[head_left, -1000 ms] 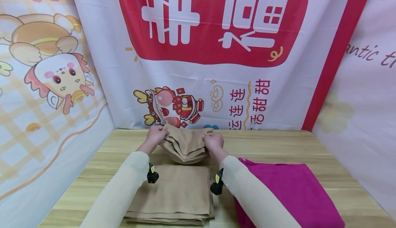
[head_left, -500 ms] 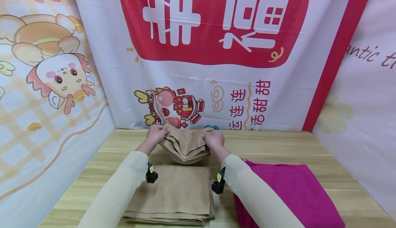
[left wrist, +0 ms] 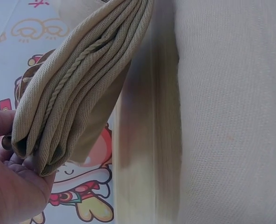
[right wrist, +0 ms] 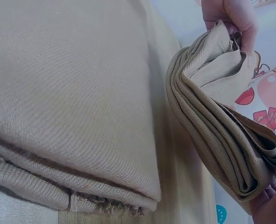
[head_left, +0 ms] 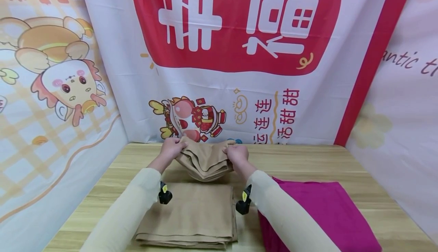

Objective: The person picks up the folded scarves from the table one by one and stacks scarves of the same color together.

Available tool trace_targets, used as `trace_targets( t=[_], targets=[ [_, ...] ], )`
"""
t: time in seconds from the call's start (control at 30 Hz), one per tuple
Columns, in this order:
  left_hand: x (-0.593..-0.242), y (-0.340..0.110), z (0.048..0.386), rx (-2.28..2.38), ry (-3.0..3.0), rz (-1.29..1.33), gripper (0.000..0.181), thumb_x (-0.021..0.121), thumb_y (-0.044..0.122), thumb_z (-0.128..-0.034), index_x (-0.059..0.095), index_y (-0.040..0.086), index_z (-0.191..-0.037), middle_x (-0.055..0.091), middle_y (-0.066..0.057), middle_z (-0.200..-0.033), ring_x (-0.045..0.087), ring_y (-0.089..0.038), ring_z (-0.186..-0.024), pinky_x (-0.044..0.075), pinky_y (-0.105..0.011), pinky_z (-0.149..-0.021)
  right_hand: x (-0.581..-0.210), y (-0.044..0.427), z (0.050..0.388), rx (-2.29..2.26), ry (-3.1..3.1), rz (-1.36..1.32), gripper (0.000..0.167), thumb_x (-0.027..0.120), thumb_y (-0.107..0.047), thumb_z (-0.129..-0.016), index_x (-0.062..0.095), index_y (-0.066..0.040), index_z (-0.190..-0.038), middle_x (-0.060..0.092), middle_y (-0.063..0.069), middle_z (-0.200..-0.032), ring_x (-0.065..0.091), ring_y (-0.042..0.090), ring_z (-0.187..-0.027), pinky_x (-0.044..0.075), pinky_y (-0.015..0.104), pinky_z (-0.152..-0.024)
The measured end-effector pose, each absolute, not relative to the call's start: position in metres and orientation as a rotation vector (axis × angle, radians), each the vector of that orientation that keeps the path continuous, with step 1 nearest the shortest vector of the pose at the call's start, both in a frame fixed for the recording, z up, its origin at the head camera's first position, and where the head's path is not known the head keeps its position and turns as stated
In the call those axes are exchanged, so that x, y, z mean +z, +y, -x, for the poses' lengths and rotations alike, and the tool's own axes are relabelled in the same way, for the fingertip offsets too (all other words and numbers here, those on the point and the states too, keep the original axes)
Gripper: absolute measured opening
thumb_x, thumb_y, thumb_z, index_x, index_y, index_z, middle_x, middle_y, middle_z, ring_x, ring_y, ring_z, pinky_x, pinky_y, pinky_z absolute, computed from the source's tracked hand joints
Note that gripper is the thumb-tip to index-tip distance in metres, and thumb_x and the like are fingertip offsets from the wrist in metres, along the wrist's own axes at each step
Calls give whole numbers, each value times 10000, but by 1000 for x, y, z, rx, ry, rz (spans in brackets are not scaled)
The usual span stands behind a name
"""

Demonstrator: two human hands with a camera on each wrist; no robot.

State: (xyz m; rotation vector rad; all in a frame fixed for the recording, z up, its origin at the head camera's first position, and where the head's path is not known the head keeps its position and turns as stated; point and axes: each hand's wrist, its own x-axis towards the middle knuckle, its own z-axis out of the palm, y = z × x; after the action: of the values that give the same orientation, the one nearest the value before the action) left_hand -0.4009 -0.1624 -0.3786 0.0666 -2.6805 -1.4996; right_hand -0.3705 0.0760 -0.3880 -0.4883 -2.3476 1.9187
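Observation:
A tan cloth (head_left: 205, 162), folded into several layers, is held up at the back of the table and sags in the middle. My left hand (head_left: 170, 149) grips its left end and my right hand (head_left: 237, 156) its right end. In the left wrist view the stacked folds (left wrist: 74, 88) run up from the left hand (left wrist: 16, 182), with the thumb on one side and fingers on the other. The right wrist view shows both hands on the bundle (right wrist: 217, 126). Nearer me, another folded tan cloth (head_left: 191, 212) lies flat on the table, below my forearms.
A folded magenta cloth (head_left: 318, 210) lies at the right of the wooden table (head_left: 294, 160), partly under my right forearm. Printed fabric hangings (head_left: 236, 69) stand behind the table and at both sides. A small black camera (head_left: 165, 195) sits at each wrist.
Both hands keep their grip on the raised tan cloth, which hardly moves. My left forearm and wrist have shifted slightly left, the right wrist slightly right.

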Motion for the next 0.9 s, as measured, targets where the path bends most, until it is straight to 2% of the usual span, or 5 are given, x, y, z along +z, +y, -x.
trace_targets(
  t=[0.33, 0.47, 0.6, 0.73, 0.9],
  targets=[
    [-378, -165, 395, -1478, -2675, -40, 280, 633, 228, -950, 717, -30, -1016, 620, -85, -774, 548, -194, -722, 454, -268, -586, -384, 75, 366, 1938, -2345, 474, 179, 730, -131, -860, 621, -74, -729, 633, 60, -799, 600, 172, -712, 497, 259, -563],
    [-378, -166, 392, -1453, -2657, -3, 264, 651, 206, -934, 719, -43, -989, 648, -98, -840, 560, -218, -787, 459, -282, -639, -383, 75, 364, 1928, -2362, 469, 178, 730, -135, -864, 629, -64, -735, 639, 66, -828, 603, 173, -738, 508, 268, -591],
    [-377, -168, 388, -1471, -2639, 7, 256, 659, 193, -924, 719, -47, -989, 670, -110, -887, 579, -232, -833, 474, -293, -685, -381, 75, 361, 1921, -2359, 447, 107, 742, -134, -854, 711, -31, -851, 664, 75, -918, 614, 177, -819, 541, 302, -685],
    [-374, -169, 385, -1496, -2626, 16, 272, 658, 190, -925, 716, -50, -1041, 682, -134, -953, 586, -243, -891, 488, -323, -755, -378, 75, 358, 1922, -2347, 419, 149, 753, -125, -842, 743, -16, -944, 680, 83, -982, 618, 179, -876, 549, 326, -759],
    [-371, -171, 380, -1504, -2635, 31, 323, 647, 206, -936, 689, -49, -1129, 670, -173, -1077, 578, -272, -976, 482, -380, -840, -375, 74, 353, 1924, -2340, 383, 182, 754, -124, -842, 754, -24, -993, 689, 81, -1015, 608, 174, -910, 545, 331, -778]
  ],
)
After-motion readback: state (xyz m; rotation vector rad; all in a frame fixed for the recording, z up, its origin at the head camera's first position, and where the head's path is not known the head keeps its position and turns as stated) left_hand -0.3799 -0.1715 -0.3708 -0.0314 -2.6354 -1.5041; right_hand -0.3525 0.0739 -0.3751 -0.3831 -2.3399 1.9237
